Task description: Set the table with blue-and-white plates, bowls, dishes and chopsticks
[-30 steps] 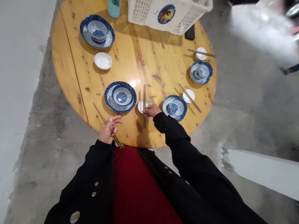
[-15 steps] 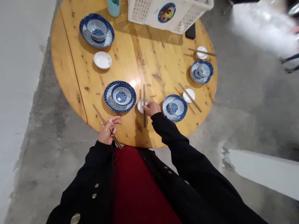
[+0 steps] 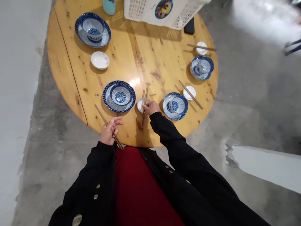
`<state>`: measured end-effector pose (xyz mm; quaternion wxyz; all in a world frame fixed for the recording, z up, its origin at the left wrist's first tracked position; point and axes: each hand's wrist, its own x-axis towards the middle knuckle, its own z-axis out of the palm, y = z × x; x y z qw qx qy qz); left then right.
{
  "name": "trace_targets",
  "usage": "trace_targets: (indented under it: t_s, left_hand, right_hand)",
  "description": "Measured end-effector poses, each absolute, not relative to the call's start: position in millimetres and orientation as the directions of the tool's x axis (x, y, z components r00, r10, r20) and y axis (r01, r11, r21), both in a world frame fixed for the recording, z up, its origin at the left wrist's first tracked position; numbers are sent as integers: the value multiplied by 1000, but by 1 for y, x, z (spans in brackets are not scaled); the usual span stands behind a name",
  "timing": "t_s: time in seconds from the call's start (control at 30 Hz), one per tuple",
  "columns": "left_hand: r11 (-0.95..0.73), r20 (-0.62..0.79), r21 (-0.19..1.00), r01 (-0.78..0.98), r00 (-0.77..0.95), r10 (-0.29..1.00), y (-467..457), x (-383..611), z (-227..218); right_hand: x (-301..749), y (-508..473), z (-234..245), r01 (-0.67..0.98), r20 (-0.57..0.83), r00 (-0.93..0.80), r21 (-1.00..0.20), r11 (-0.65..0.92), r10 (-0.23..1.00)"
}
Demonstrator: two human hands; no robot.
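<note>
My right hand (image 3: 151,108) pinches a pair of wooden chopsticks (image 3: 146,95) that lies across a small white dish (image 3: 140,105). Close to the table's near edge, my left hand (image 3: 110,130) is closed around other chopsticks (image 3: 101,113), with some of its fingers pointing right. Between the hands sits a blue-and-white plate (image 3: 107,102) bearing a patterned bowl (image 3: 120,96). To the right of my right hand is another blue-rimmed plate (image 3: 167,113) with a bowl (image 3: 179,106) on it. Chopsticks (image 3: 196,102) rest across the small white dish (image 3: 189,93) beside that plate.
A white plastic basket (image 3: 145,11) stands at the far side, with a black phone (image 3: 189,26) beside it and a light-blue cup (image 3: 109,7) to its left. More bowls (image 3: 202,68), a far-left plate (image 3: 81,36) and a white dish (image 3: 100,60) occupy the round wooden table (image 3: 127,59).
The chopsticks in my right hand have turned, their far ends tilting slightly right and near ends left. My left hand keeps its hold. The whole view has shifted a little.
</note>
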<state>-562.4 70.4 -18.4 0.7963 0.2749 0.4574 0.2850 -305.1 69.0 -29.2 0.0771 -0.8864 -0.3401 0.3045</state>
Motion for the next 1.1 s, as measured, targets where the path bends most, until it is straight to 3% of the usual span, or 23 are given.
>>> trace_targets:
  t_s: [0.2,0.7,0.87,0.97,1.1]
  left_hand:
    - [685,-571,703,-192,422,704,71,-561,-17]
    - [676,-566,714,-185,416,712,61,-566,-20]
    - [677,-555,706,-209,432,711,63,-566,-15]
    - [676,-535,696,-244,453,714,67,-561,-7]
    - [668,-481,691,-275,514,710,71,-551,3]
  right_hand:
    - [-306,68,-29,545,-470,594,-363,-756,653]
    - [-307,70,-26,657,-478,560,-240,-714,676]
    - [-312,62,-12,717,-322,599,-193,-670,733]
    - [-331,48,4,733,-201,543,-361,-577,815]
    - [-378,19,18,516,-288,252,-767,-380,924]
